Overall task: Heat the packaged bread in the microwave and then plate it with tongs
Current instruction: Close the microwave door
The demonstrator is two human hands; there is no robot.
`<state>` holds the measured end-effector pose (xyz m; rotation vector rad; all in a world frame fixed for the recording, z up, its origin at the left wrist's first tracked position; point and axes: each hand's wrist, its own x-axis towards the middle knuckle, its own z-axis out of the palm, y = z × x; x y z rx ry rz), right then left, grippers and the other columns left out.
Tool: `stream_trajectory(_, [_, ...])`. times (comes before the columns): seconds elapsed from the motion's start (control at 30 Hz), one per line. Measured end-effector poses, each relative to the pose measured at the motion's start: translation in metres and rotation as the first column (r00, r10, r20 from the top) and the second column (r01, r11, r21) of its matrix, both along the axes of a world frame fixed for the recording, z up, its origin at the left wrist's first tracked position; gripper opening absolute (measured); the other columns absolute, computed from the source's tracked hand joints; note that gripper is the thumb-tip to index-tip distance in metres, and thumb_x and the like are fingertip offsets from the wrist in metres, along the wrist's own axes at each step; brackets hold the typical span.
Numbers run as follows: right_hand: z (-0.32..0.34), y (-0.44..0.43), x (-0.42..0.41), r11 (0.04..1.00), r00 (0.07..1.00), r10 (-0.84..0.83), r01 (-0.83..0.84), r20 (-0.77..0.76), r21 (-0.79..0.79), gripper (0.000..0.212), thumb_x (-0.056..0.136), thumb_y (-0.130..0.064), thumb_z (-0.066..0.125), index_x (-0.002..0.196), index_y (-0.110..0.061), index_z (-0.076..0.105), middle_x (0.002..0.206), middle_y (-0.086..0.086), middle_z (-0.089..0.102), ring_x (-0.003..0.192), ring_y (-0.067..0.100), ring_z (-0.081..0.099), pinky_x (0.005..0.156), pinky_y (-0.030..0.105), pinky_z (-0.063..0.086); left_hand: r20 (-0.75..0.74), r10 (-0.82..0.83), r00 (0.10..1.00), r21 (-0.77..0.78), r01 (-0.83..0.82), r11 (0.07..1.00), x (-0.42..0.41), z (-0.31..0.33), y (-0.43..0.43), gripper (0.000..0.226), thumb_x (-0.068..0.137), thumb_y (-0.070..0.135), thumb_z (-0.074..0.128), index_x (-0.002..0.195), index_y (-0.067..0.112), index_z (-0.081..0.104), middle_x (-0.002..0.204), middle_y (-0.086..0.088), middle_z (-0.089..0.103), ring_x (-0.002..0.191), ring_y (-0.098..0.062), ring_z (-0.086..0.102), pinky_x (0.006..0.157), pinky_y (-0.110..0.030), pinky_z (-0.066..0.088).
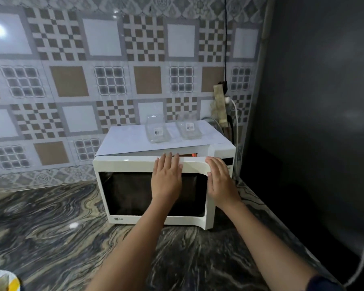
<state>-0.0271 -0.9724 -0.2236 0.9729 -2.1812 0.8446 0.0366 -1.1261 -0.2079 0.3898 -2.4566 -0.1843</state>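
A white microwave point(122, 164) stands on the marbled counter against the tiled wall. Its door point(126, 196), with a dark window, stands slightly ajar, and an orange glow shows in the gap at the top. My left hand point(166, 179) lies flat with straight fingers on the upper part of the door. My right hand point(221, 181) presses flat on the door's right edge. At the bottom left corner sits a white plate point(6, 280) with something yellow on it, mostly cut off. What is inside the microwave is hidden, and no tongs are in view.
Two clear glass containers point(157, 131) point(188, 128) with barcode labels stand on a white sheet on top of the microwave. A power strip with cables point(222, 106) hangs on the wall behind it. A dark panel point(313, 101) closes off the right side. The marbled counter point(51, 227) stretches left.
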Motion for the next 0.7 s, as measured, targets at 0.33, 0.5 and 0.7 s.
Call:
stream_trajectory(0.33, [0.002, -0.009, -0.058, 0.991, 0.992, 0.12, -0.121, 0.027, 0.052, 0.043, 0.092, -0.012, 0.029, 0.128, 0.005, 0.046, 0.131, 0.021, 0.049, 0.129, 0.023, 0.031, 0.114, 0.029, 0.02, 0.036, 0.095, 0.995, -0.058, -0.093, 0.994, -0.035, -0.006, -0.003, 0.052, 0.101, 0.035, 0.013, 0.15, 0.017, 0.014, 0.158, -0.004, 0.015, 0.148, -0.02, 0.003, 0.115, -0.031, -0.012])
stream_trajectory(0.5, [0.003, 0.002, -0.074, 0.965, 0.978, 0.208, -0.198, -0.036, 0.173, 0.044, 0.091, -0.015, 0.036, 0.133, -0.002, 0.042, 0.135, 0.015, 0.048, 0.13, 0.025, 0.037, 0.114, 0.035, 0.027, 0.02, 0.169, 0.985, -0.101, -0.166, 0.981, -0.039, -0.008, -0.001, 0.066, 0.092, 0.041, 0.003, 0.147, 0.014, 0.028, 0.153, -0.008, 0.03, 0.145, -0.025, 0.018, 0.114, -0.03, -0.013])
stream_trajectory(0.7, [0.026, 0.018, -0.092, 0.892, 0.953, 0.296, -0.251, -0.065, 0.376, 0.053, 0.086, -0.034, 0.042, 0.131, -0.006, 0.049, 0.13, 0.008, 0.053, 0.12, 0.025, 0.05, 0.107, 0.036, 0.039, 0.024, 0.212, 0.977, 0.006, -0.212, 0.977, -0.04, -0.012, 0.02, 0.062, 0.097, 0.036, 0.025, 0.15, 0.011, 0.007, 0.159, -0.01, 0.001, 0.146, -0.025, -0.011, 0.118, -0.036, -0.008])
